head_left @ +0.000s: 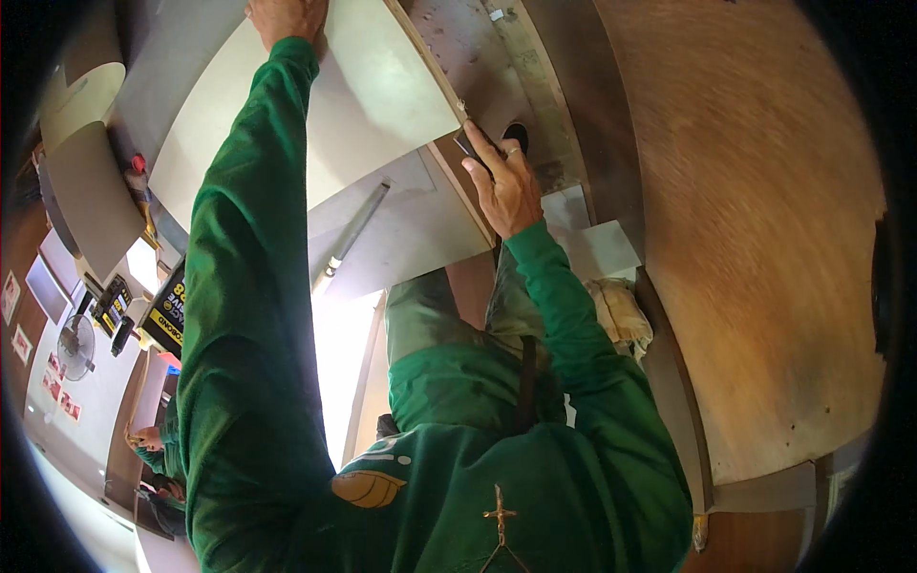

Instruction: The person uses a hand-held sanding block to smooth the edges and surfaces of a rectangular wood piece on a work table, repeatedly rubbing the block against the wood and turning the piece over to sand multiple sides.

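Note:
A pale white board (373, 105) lies across the bench in front of me. My left hand (287, 17) rests at its far part, with its fingers cut off by the upper picture edge. Close to the board's right corner, my right hand (511, 186) is closed round a small, dark, flat tool (465, 143), its index finger stretched along it. The tool's exact kind is hard to make out. A light curl of material (461, 105) sits on the board's edge just beyond the fingertip. Nearer to me, a grey rod with a white end (358, 224) lies on a grey panel (420, 215).
A large brown wooden sheet (764, 239) stands along the right. A beige cloth bundle (619, 315) lies by my right elbow. On the left are a black-and-yellow container (167, 310), curved panels (91, 181), a fan (76, 346) and another person's green sleeve (164, 449).

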A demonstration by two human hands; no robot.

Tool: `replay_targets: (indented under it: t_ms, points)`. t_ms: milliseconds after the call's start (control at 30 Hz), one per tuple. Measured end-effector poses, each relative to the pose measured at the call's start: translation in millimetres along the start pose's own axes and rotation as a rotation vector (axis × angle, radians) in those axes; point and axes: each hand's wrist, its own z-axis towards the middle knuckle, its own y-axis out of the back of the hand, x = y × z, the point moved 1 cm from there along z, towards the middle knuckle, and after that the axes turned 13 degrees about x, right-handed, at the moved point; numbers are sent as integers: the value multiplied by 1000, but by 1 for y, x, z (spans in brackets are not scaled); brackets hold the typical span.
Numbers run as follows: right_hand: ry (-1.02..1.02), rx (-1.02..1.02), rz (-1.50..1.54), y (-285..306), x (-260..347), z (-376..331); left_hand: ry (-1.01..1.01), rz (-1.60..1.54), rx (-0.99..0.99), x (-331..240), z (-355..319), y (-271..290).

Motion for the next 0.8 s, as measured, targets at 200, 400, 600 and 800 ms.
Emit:
replay_targets:
  t_ms: [200, 400, 600, 800]
  points:
    - [29, -16, -90, 1, -1, 5, -20, 50, -11, 6, 3, -1]
    - [9, -28, -90, 1, -1, 6, -42, 56, -65, 8, 3, -6]
    - [42, 14, -115, 6, 1, 7, -43, 86, -48, 18, 9, -7]
    - [-6, -15, -143, 1, 4, 10, -39, 44, -63, 12, 7, -8]
